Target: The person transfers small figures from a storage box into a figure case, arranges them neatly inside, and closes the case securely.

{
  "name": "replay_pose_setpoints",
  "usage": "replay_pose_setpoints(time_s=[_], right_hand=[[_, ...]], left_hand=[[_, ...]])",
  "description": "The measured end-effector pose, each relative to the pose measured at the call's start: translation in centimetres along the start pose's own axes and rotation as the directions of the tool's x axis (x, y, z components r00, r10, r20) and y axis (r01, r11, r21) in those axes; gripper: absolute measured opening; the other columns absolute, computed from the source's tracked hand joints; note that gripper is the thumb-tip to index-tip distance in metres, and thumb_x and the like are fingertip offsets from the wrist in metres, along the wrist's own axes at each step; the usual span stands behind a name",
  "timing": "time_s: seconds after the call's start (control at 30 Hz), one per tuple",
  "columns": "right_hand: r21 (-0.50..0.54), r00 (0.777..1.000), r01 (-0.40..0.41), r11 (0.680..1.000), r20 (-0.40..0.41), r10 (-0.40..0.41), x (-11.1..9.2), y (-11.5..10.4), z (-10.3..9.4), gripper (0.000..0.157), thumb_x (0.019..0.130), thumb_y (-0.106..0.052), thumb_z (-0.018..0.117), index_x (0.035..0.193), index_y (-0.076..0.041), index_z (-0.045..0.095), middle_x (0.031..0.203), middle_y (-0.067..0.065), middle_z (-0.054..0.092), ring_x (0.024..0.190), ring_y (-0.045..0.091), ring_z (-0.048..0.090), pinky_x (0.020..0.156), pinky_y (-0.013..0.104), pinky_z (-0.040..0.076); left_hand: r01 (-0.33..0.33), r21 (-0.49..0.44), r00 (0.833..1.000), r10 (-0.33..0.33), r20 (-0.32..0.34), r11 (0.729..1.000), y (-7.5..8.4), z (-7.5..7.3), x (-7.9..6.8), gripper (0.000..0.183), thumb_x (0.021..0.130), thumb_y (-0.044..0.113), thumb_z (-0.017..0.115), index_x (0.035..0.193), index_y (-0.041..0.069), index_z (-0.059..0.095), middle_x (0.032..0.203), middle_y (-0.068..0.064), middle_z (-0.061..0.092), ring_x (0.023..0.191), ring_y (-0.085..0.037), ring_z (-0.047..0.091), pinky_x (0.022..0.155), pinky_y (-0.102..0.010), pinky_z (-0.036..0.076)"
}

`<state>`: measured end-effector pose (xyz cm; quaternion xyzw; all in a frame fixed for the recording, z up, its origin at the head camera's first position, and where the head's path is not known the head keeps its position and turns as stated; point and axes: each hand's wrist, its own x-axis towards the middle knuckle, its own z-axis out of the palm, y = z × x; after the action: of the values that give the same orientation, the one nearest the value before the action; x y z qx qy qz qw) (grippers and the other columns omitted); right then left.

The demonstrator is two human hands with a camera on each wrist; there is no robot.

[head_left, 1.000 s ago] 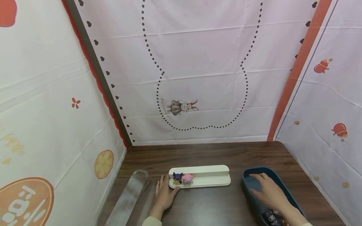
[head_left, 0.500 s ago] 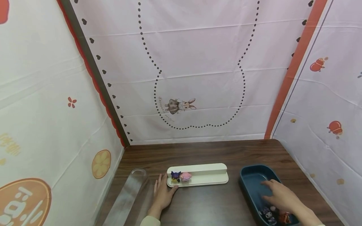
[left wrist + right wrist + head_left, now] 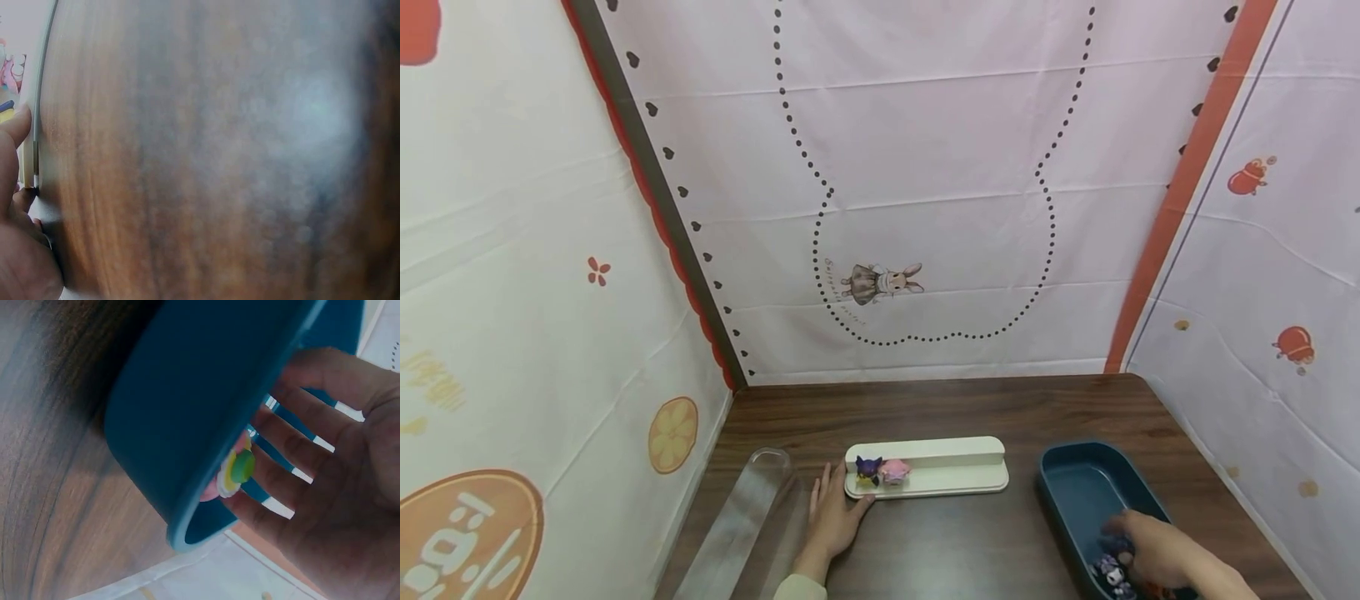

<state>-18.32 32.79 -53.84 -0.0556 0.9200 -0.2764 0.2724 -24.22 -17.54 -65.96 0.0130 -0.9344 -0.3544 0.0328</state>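
My left hand (image 3: 835, 517) rests at the left end of the cream tray (image 3: 958, 479), fingers straight along its side and thumb at its front edge. In the left wrist view, the thumb (image 3: 19, 125) touches the tray's rim. A purple-and-yellow figurine (image 3: 868, 471) and a pink figurine (image 3: 895, 472) stand side by side on the tray's left part. My right hand (image 3: 1157, 550) reaches down into the blue bin (image 3: 1078, 483), over several small figurines. A dark figurine (image 3: 1117, 546) is at its fingers. The bin wall hides the fingertips in the right wrist view.
A long clear plastic cover (image 3: 733, 521) lies on the wooden table (image 3: 947, 542), left of the left hand. Inside the bin's near end are a black-and-white figurine (image 3: 1108, 573) and others. Printed cloth walls (image 3: 940, 250) enclose the table's back and sides.
My right hand has moved from the bin's far part toward its near end and down to the figurines. The left hand keeps its place at the tray.
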Motion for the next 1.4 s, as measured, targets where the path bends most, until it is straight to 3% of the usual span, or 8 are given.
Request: replay_pose_setpoints(time_s=[0.27, 0.47, 0.73, 0.97, 1.23, 1.4], right_hand=[[-0.163, 0.997, 0.019, 0.987, -0.069, -0.030, 0.6, 0.4, 0.9, 0.026, 0.085, 0.002, 0.072, 0.108, -0.010, 0.073, 0.120, 0.016, 0.066, 0.111, 0.044, 0.066, 0.092, 0.070, 0.053], [-0.232, 0.994, 0.025, 0.972, -0.100, -0.049, 1.2, 0.8, 1.4, 0.020, 0.085, 0.000, 0.075, 0.100, -0.012, 0.071, 0.105, 0.006, 0.066, 0.100, 0.037, 0.068, 0.087, 0.066, 0.056], [-0.233, 0.994, 0.030, 0.972, -0.098, -0.055, 1.7, 1.2, 1.6, 0.018, 0.086, 0.001, 0.075, 0.095, -0.012, 0.068, 0.098, 0.006, 0.064, 0.095, 0.031, 0.067, 0.086, 0.061, 0.057], [-0.284, 0.988, 0.057, 0.957, -0.124, -0.096, 1.8, 1.6, 1.4, 0.024, 0.086, -0.007, 0.078, 0.093, -0.019, 0.060, 0.091, 0.001, 0.063, 0.084, 0.017, 0.060, 0.072, 0.043, 0.056], [-0.240, 0.977, 0.097, 0.966, -0.161, -0.138, 1.7, 1.3, 0.2, 0.022, 0.087, -0.007, 0.078, 0.096, -0.018, 0.061, 0.089, -0.001, 0.060, 0.083, 0.014, 0.057, 0.067, 0.036, 0.051], [-0.174, 0.982, 0.062, 0.983, -0.163, -0.091, 1.7, 0.7, -0.2, 0.024, 0.085, -0.003, 0.077, 0.098, -0.016, 0.062, 0.090, 0.001, 0.058, 0.082, 0.018, 0.056, 0.066, 0.036, 0.050]], left_hand=[[0.004, -0.003, 1.000, -0.004, 0.000, 1.000, 0.2, -0.1, -0.2, 0.090, 0.094, 0.045, 0.073, 0.162, 0.005, 0.030, 0.167, -0.016, 0.036, 0.161, -0.040, 0.016, 0.131, -0.060, 0.006], [0.004, -0.004, 1.000, -0.004, -0.004, 1.000, 0.3, -0.1, -0.2, 0.090, 0.094, 0.044, 0.074, 0.162, 0.004, 0.031, 0.167, -0.017, 0.036, 0.160, -0.040, 0.017, 0.131, -0.060, 0.007], [-0.003, 0.000, 1.000, 0.003, -0.008, 1.000, 0.2, 0.0, -0.4, 0.091, 0.093, 0.045, 0.074, 0.162, 0.003, 0.031, 0.166, -0.018, 0.037, 0.160, -0.040, 0.018, 0.130, -0.062, 0.008], [-0.007, -0.004, 1.000, 0.007, -0.008, 1.000, 0.2, 0.1, -0.4, 0.090, 0.094, 0.043, 0.074, 0.162, 0.003, 0.030, 0.166, -0.018, 0.037, 0.160, -0.040, 0.017, 0.131, -0.061, 0.007], [-0.010, 0.001, 1.000, 0.010, -0.008, 1.000, 0.1, 0.0, -0.2, 0.090, 0.095, 0.044, 0.073, 0.162, 0.003, 0.029, 0.166, -0.018, 0.037, 0.160, -0.040, 0.017, 0.131, -0.060, 0.007], [-0.010, 0.004, 1.000, 0.010, -0.004, 1.000, 0.1, 0.0, -0.1, 0.091, 0.095, 0.045, 0.073, 0.162, 0.004, 0.029, 0.166, -0.018, 0.037, 0.160, -0.040, 0.017, 0.131, -0.060, 0.006]])
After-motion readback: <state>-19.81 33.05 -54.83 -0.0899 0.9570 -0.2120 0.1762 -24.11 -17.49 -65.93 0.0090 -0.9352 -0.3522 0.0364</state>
